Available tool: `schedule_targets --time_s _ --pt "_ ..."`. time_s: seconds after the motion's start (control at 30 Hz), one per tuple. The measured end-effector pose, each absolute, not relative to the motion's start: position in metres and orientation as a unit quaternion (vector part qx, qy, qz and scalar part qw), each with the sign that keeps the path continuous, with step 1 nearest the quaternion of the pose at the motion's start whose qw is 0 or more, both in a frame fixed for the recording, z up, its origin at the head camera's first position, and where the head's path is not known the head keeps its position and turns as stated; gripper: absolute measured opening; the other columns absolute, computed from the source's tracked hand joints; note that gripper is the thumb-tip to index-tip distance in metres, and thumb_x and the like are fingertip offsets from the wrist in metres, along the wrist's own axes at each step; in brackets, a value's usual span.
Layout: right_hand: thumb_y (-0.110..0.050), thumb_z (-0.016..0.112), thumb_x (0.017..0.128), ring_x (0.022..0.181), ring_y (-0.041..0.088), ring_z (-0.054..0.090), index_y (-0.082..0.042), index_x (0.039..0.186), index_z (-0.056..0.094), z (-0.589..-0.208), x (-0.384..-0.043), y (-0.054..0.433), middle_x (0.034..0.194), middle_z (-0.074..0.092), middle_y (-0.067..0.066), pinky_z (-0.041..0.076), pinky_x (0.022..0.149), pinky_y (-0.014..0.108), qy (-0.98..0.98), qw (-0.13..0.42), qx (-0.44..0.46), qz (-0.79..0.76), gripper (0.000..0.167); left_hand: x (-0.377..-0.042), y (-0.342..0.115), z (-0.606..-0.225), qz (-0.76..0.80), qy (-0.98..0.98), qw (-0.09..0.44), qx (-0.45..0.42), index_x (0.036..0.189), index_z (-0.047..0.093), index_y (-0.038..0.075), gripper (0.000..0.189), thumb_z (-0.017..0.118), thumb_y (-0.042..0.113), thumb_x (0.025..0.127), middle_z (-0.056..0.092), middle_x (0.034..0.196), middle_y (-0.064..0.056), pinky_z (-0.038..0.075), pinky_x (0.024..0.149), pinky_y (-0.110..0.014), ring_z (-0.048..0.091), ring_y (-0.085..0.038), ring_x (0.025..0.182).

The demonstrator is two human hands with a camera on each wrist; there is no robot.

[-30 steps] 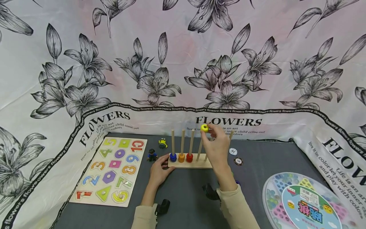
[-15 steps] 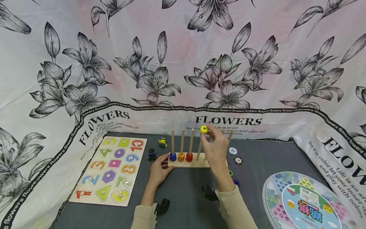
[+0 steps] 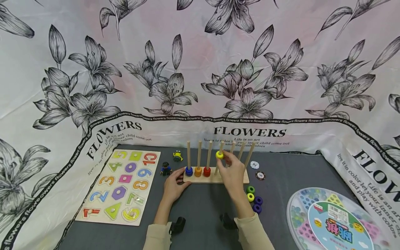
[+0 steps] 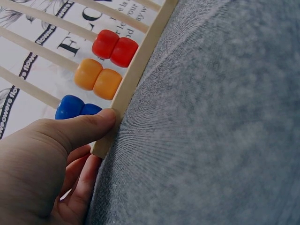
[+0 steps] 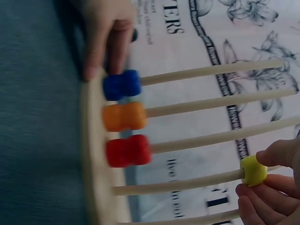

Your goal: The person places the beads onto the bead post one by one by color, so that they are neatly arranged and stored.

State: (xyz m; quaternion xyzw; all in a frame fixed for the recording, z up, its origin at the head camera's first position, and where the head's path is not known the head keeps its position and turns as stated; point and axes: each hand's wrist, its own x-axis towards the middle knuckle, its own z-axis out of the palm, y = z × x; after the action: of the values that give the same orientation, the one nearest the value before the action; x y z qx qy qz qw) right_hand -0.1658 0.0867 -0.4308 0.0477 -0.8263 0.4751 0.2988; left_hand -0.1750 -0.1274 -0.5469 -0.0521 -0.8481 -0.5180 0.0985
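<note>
A wooden peg stand [image 3: 200, 180] with a row of upright pegs sits on the dark cloth. Its first three pegs from the left carry two blue beads [image 4: 70, 107], two orange beads [image 4: 88, 74] and two red beads [image 4: 105, 43]. My left hand [image 3: 175, 187] grips the left end of the base, thumb on the front edge, other fingers behind and below. Between thumb and fingers, my right hand [image 3: 232, 173] pinches a yellow bead [image 5: 253, 170], which is threaded on the upper part of the fourth peg [image 5: 183, 185]. My right hand partly covers the base's right half.
Loose green [image 3: 250, 189], yellow [image 3: 250, 197] and purple beads [image 3: 258, 200] lie right of the stand, below two round chips [image 3: 260, 175]. Toy figures [image 3: 166, 168] stand left, beside a number puzzle board [image 3: 120, 187]. A round game box [image 3: 337, 222] lies front right.
My right hand has lowered the yellow bead from above the fourth peg's tip onto the peg. More loose beads show beside the stand. My left hand stays on the base.
</note>
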Motion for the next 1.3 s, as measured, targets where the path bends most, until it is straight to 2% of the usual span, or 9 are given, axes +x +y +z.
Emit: schedule_targets --time_s 0.3,0.43,0.67,1.0,1.3 --pt "0.001 0.071 0.083 0.093 0.041 0.069 0.011 0.112 0.068 -0.475 -0.164 0.089 0.103 0.070 0.026 0.059 0.083 0.051 -0.839 0.183 0.012 0.513 0.030 -0.173 -0.128 -0.545 -0.524 -0.845 0.096 -0.049 0.131 0.061 -0.004 0.059 0.084 0.009 0.079 0.060 0.129 -0.020 0.059 0.085 -0.036 0.064 -0.031 0.102" --pt "-0.001 0.071 0.083 0.094 0.039 0.069 0.011 0.113 0.067 -0.485 -0.162 0.091 0.109 0.069 0.026 0.059 0.083 0.050 -0.845 0.145 -0.003 0.514 0.033 -0.173 -0.127 -0.546 -0.523 -0.845 0.096 -0.050 0.131 0.061 -0.004 0.059 0.084 0.010 0.078 0.061 0.129 -0.020 0.059 0.086 -0.036 0.065 -0.031 0.102" --pt "0.002 0.072 0.081 0.089 0.037 0.070 0.011 0.109 0.068 -0.496 -0.165 0.097 0.106 0.069 0.026 0.061 0.077 0.046 -0.848 0.129 0.015 0.513 0.030 -0.175 -0.127 -0.551 -0.521 -0.846 0.098 -0.055 0.132 0.061 -0.004 0.060 0.084 0.012 0.079 0.061 0.129 -0.018 0.059 0.086 -0.035 0.065 -0.030 0.102" --pt "0.001 0.070 0.085 0.092 0.036 0.069 0.011 0.111 0.067 -0.497 -0.160 0.109 0.106 0.069 0.025 0.060 0.082 0.045 -0.848 0.091 0.025 0.522 0.028 -0.174 -0.128 -0.552 -0.519 -0.847 0.099 -0.061 0.132 0.060 -0.004 0.059 0.083 0.012 0.080 0.061 0.129 -0.018 0.059 0.086 -0.035 0.065 -0.030 0.103" --pt "-0.001 0.073 0.085 0.089 0.034 0.070 0.008 0.111 0.069 -0.487 -0.149 0.138 0.098 0.072 0.020 0.061 0.080 0.045 -0.866 0.123 0.010 0.485 0.028 -0.175 -0.127 -0.553 -0.516 -0.849 0.101 -0.059 0.131 0.061 -0.003 0.059 0.084 0.010 0.079 0.061 0.129 -0.017 0.059 0.085 -0.033 0.065 -0.029 0.102"
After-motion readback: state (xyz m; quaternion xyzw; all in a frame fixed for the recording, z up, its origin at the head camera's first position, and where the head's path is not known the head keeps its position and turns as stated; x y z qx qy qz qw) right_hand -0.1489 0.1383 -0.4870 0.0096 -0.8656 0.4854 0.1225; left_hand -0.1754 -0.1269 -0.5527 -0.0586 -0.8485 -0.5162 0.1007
